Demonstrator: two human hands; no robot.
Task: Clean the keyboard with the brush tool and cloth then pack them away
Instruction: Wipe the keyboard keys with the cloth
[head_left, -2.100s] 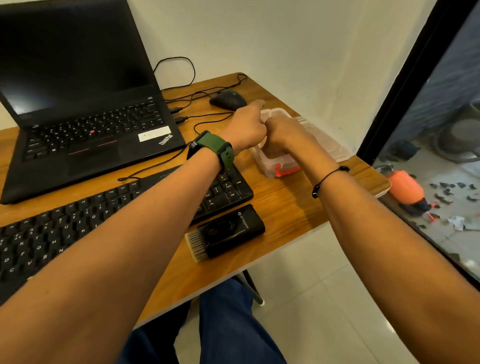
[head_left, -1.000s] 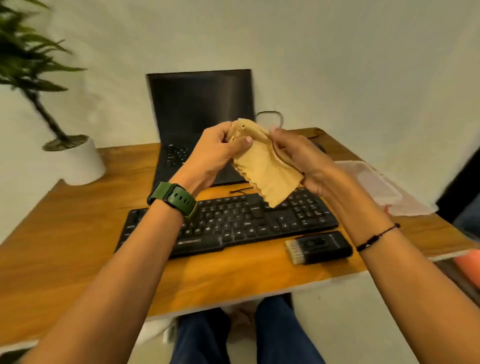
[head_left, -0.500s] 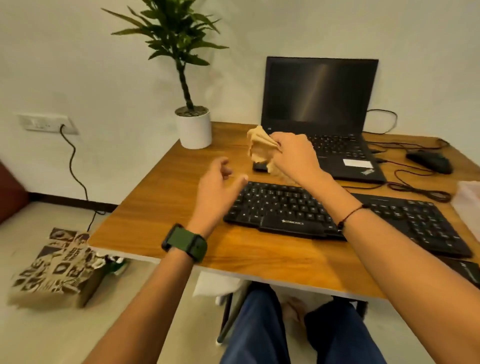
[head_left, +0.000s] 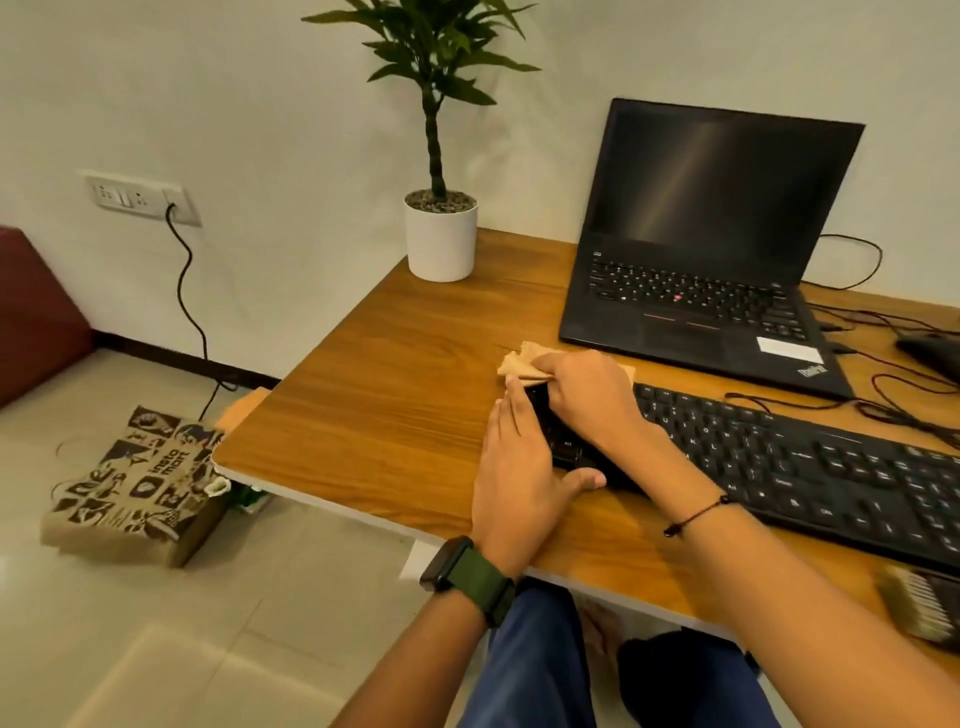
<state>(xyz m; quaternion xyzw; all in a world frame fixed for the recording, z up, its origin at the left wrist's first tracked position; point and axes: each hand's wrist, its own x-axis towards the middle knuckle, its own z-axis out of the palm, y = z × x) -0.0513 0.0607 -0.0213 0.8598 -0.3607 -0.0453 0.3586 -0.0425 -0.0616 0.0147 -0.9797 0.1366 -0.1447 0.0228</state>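
A black external keyboard (head_left: 810, 467) lies across the wooden desk (head_left: 395, 415). My right hand (head_left: 592, 395) holds a tan cloth (head_left: 519, 364) bunched under its fingers at the keyboard's far left corner. My left hand (head_left: 519, 467) lies flat with straight fingers against the keyboard's left end, thumb along its front edge. The brush tool (head_left: 919, 608), black with pale bristles, lies blurred at the desk's front right edge. The clear storage box is out of view.
An open black laptop (head_left: 717, 270) stands behind the keyboard, with cables (head_left: 904, 384) and a mouse (head_left: 930, 353) to its right. A white potted plant (head_left: 441, 228) stands at the desk's back left corner. A printed paper bag (head_left: 135, 488) lies on the floor.
Both hands came down to the keyboard's left end: the right brought the cloth down onto its corner and the left, free in the air before, now braces the keyboard's end.
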